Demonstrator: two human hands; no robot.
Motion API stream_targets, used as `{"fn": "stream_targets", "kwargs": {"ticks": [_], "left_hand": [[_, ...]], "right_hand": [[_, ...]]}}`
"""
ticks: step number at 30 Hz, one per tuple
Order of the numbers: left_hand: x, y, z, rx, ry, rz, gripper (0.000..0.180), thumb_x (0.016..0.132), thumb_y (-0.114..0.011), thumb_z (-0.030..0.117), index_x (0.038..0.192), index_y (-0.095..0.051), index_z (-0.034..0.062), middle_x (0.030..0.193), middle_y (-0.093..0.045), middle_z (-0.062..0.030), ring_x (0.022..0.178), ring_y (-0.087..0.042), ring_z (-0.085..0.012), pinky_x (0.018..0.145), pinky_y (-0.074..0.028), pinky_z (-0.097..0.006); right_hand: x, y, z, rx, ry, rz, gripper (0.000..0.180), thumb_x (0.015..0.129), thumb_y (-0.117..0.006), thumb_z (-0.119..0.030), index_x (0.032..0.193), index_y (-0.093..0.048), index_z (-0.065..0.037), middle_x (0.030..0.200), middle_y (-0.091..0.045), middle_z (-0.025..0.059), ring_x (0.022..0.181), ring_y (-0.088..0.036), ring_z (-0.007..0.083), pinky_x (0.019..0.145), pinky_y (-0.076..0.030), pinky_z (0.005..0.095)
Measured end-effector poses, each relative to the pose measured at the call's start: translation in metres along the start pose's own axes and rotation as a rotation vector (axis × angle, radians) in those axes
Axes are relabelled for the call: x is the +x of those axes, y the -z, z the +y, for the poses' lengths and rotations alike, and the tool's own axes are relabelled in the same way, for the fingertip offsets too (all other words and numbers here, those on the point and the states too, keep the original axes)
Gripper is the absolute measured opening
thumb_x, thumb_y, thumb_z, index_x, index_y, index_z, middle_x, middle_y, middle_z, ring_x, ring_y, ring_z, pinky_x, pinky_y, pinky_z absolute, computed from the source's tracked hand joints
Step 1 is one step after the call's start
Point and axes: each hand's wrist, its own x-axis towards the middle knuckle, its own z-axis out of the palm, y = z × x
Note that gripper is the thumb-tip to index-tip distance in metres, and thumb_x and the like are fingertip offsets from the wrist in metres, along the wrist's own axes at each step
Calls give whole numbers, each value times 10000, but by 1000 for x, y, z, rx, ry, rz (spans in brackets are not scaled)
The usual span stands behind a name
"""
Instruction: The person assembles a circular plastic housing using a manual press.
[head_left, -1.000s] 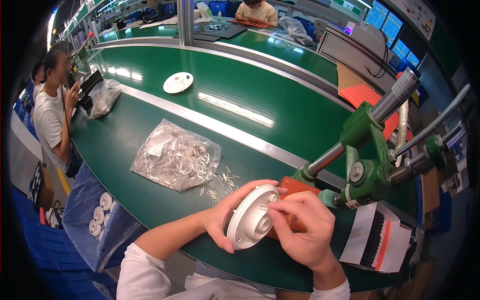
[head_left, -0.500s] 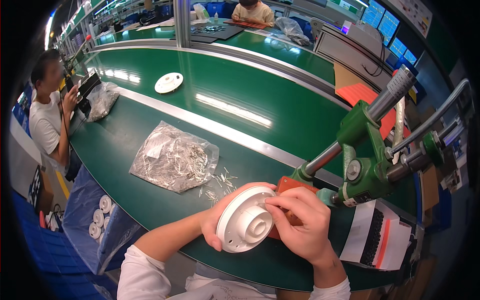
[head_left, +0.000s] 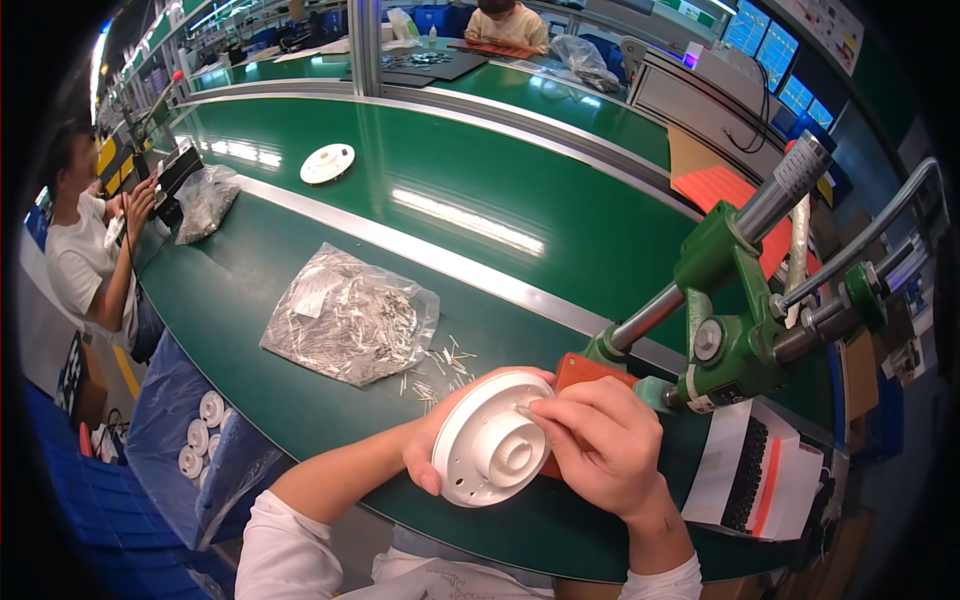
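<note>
Nearest, the left hand (head_left: 430,452) cups the rim of a white plastic disc (head_left: 490,440), thumb low on the near edge and fingers wrapped behind, so the disc is held tilted just above the green table (head_left: 260,300). The right hand (head_left: 600,450) is closed in a pinch at the disc's upper right, fingertips (head_left: 540,410) pressed to its face beside the raised hub; whether they hold a pin I cannot tell. The disc looks light and stiff, a moulded part with small holes, smooth enough to slip, so the rim is probably the safest place to grasp it, away from the hub. Just past it loose metal pins (head_left: 440,370) lie scattered, thin and easily dropped, beside a clear bag (head_left: 345,315) of more pins. To the right stands a green hand press (head_left: 730,330). Farther off another white disc (head_left: 327,163) rests on the belt.
</note>
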Motion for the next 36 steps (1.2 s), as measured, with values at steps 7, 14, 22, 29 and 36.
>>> {"fn": "stream_targets", "kwargs": {"ticks": [7, 14, 22, 29, 36], "left_hand": [[-17, 27, -33, -106, 138, -43, 1476, 545, -922, 729, 1636, -251, -5, 1603, -433, -227, 1491, -467, -324, 1253, -369, -444], [-16, 11, -27, -519, 45, -277, 1569, 518, -680, 1018, 1640, -257, 8, 1568, -472, -287, 1409, -480, -553, 1195, -411, -567], [-19, 18, -30, -645, 66, -315, 1527, 542, -808, 909, 1645, -239, 20, 1624, -396, -259, 1468, -423, -521, 1243, -351, -593], [-16, 19, -29, -619, 48, -350, 1521, 562, -729, 967, 1654, -225, 36, 1629, -392, -254, 1456, -430, -538, 1221, -364, -620], [-21, 22, -28, -608, 101, -325, 1498, 587, -738, 953, 1661, -214, 49, 1630, -379, -275, 1447, -415, -576, 1231, -352, -613]], "right_hand": [[0, 7, 11, -39, 209, -119, 313, 706, -831, 19, 1010, -786, -41, 933, -709, 54, 705, -642, 228, 589, -518, 344], [0, 9, 11, 32, 173, -126, 308, 706, -819, 30, 1003, -781, -42, 926, -708, 54, 707, -644, 230, 596, -520, 344], [0, 6, 12, 37, 169, -105, 297, 720, -829, 26, 1004, -779, -45, 925, -705, 52, 707, -643, 227, 594, -520, 344], [1, 6, 11, -2, 167, -111, 300, 724, -836, 12, 1011, -781, -58, 918, -699, 39, 719, -642, 219, 593, -523, 339], [2, 9, 9, -71, 250, -125, 324, 717, -802, -41, 1039, -771, -67, 937, -702, 24, 731, -646, 207, 594, -528, 325]]}}
